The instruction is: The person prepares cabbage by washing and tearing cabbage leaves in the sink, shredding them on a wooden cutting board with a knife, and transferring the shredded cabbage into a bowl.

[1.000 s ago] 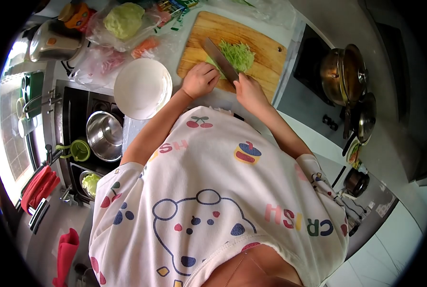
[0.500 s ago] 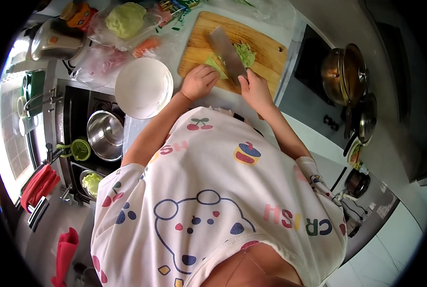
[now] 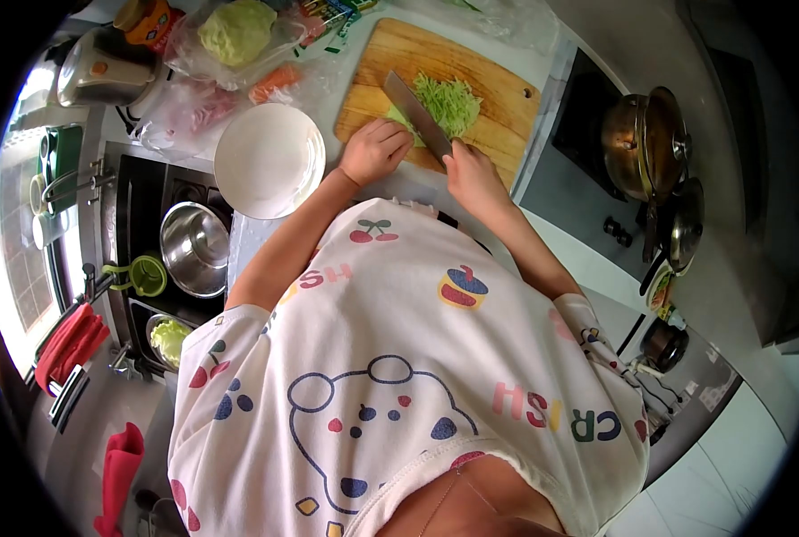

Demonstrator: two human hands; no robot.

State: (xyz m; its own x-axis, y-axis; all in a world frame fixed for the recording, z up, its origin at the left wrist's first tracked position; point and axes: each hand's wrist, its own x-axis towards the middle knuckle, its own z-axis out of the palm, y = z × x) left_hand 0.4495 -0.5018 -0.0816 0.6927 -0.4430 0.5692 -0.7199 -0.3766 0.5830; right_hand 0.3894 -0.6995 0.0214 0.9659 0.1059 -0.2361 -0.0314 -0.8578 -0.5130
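Note:
On the wooden cutting board (image 3: 507, 134), a heap of shredded cabbage (image 3: 453, 103) lies along the far side of the blade. My right hand (image 3: 476, 176) is wrapped round the handle of a kitchen cleaver (image 3: 417, 115), its blade slanting up and to the left. At the board's near left edge, my left hand (image 3: 377, 150) presses with curled fingers on a piece of cabbage (image 3: 399, 116), close beside the blade. That piece is partly hidden by the fingers and the cleaver.
A white plate (image 3: 269, 161) sits left of the board. Behind it are a cabbage (image 3: 236, 32) in plastic and a bagged carrot (image 3: 275, 82). The sink with a steel bowl (image 3: 195, 249) is on the left. To the right, a lidded pot (image 3: 628, 143) stands by the stove.
The cleaver has shifted slightly left with my right hand, toward my left fingers. More of the shredded cabbage shows beyond the blade. My left hand has barely moved.

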